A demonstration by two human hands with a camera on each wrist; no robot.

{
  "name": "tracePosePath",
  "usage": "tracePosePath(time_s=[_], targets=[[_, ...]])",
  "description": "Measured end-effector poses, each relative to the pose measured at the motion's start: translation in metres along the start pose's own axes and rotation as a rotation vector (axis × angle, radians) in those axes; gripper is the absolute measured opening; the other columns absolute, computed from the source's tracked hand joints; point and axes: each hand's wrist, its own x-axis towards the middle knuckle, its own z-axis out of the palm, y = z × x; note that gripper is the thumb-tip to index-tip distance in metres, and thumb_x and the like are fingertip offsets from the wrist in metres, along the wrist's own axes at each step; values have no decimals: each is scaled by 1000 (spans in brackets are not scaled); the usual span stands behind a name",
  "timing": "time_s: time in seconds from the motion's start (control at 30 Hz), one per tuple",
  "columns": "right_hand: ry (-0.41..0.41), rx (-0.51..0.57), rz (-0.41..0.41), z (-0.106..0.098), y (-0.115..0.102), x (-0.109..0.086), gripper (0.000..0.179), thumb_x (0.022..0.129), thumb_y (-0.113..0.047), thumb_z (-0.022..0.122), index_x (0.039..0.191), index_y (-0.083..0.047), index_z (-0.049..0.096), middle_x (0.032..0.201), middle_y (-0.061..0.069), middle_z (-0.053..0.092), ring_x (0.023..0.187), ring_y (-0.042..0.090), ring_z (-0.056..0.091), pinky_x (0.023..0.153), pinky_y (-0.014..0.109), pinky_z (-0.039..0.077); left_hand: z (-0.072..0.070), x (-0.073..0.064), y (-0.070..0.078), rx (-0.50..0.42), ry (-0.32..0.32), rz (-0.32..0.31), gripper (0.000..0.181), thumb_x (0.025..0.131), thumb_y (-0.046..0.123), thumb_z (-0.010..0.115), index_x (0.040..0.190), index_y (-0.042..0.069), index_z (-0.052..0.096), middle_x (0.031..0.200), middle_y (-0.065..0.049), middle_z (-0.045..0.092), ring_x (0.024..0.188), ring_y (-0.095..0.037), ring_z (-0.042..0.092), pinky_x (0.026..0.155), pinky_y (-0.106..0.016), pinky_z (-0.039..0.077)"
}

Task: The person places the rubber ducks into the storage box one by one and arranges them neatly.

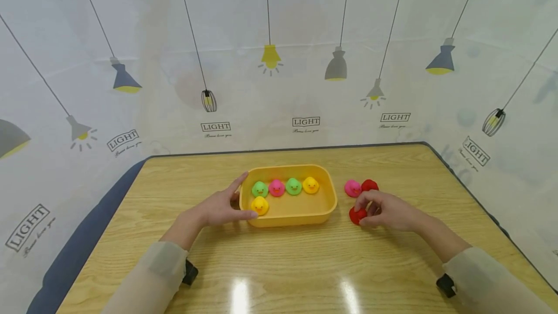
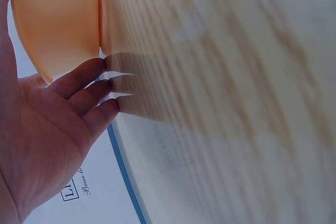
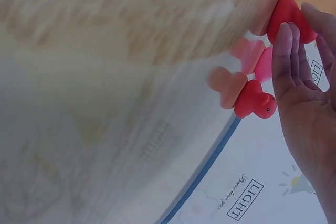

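My left hand [image 1: 218,208] holds the left end of a yellow plastic bin [image 1: 289,220], its thumb at the front rim and index finger toward the back corner. In the left wrist view the other fingers lie fairly straight beside the bin's wall. Inside sit two green toy ducks [image 1: 294,186], a pink duck [image 1: 276,188] and two yellow ducks [image 1: 311,185]. Right of the bin, my right hand [image 1: 390,211] pinches a red toy duck [image 3: 286,14] between thumb and fingers, low at the tabletop.
Just beyond the right hand, another pink duck [image 1: 352,188] and a second red duck [image 1: 369,185] stand side by side on the wooden table [image 1: 279,260]. A white curtain [image 1: 305,96] printed with lamps surrounds the table's back and sides.
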Motion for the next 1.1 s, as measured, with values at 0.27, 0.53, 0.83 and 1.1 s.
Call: tracePosePath(time_s=[0.27, 0.53, 0.83, 1.1], targets=[[54, -21, 30, 3, 0, 0, 36, 95, -17, 88, 122, -8, 65, 106, 5, 70, 96, 22, 63, 79, 24, 58, 1, -1, -1, 9, 3, -8, 125, 85, 76, 81, 175, 48, 0, 166, -18, 55, 155, -43, 49, 130, -70, 32], [158, -38, -79, -4, -13, -7, 34, 95, -12, 85, 124, -9, 67, 101, 5, 69, 88, 16, 63, 77, 24, 59, 0, 0, -1, 7, 1, -8, 124, 85, 76, 81, 175, 50, 0, 166, -16, 56, 155, -43, 48, 130, -70, 31], [198, -22, -243, -2, -43, 6, 33, 93, -4, 86, 122, -9, 70, 105, 6, 72, 86, 14, 66, 78, 25, 61, -2, 0, -1, 3, 2, -7, 124, 85, 76, 81, 175, 50, 0, 167, -15, 55, 157, -43, 47, 131, -71, 29], [140, -9, -276, 13, -70, 33, 33, 93, -8, 88, 122, -10, 71, 106, 5, 73, 86, 16, 69, 81, 26, 63, -1, 0, -2, 2, 2, 4, 124, 85, 76, 81, 175, 49, 1, 164, -17, 57, 154, -42, 50, 131, -70, 30]])
